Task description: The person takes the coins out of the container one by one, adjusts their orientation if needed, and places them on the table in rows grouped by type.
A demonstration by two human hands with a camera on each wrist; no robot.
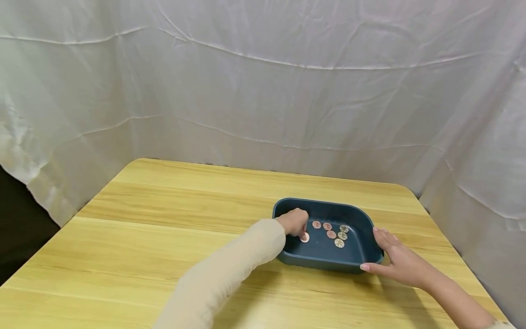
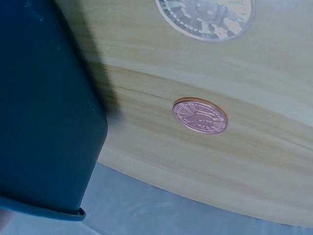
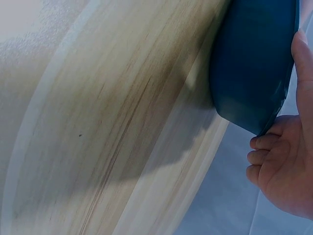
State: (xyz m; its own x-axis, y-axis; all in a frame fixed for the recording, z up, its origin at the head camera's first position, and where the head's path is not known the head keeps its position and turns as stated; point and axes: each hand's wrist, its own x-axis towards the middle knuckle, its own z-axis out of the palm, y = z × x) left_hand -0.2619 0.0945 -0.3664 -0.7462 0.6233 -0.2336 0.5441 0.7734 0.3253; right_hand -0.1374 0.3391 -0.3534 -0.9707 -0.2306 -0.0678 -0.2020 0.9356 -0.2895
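A dark blue rectangular bin (image 1: 328, 264) stands on the table, with three copper-coloured coins (image 1: 316, 225) and three gold-coloured coins (image 1: 339, 243) lying inside. My left hand (image 1: 294, 222) reaches in over its left side. The fingertips pinch the edge of another copper-coloured coin (image 1: 305, 237), low over the bin's floor. Around the bin's right end my right hand (image 1: 394, 261) grips the rim, thumb at the front corner and fingers along the far side. In the right wrist view, curled fingers (image 3: 266, 142) sit against the rim.
The left wrist view shows a silver-coloured coin (image 2: 210, 14) and a copper-coloured coin (image 2: 200, 116) on the wood beside the bin. Neither appears on the table in the head view. White cloth (image 1: 263, 100) hangs behind the wooden table (image 1: 185, 196).
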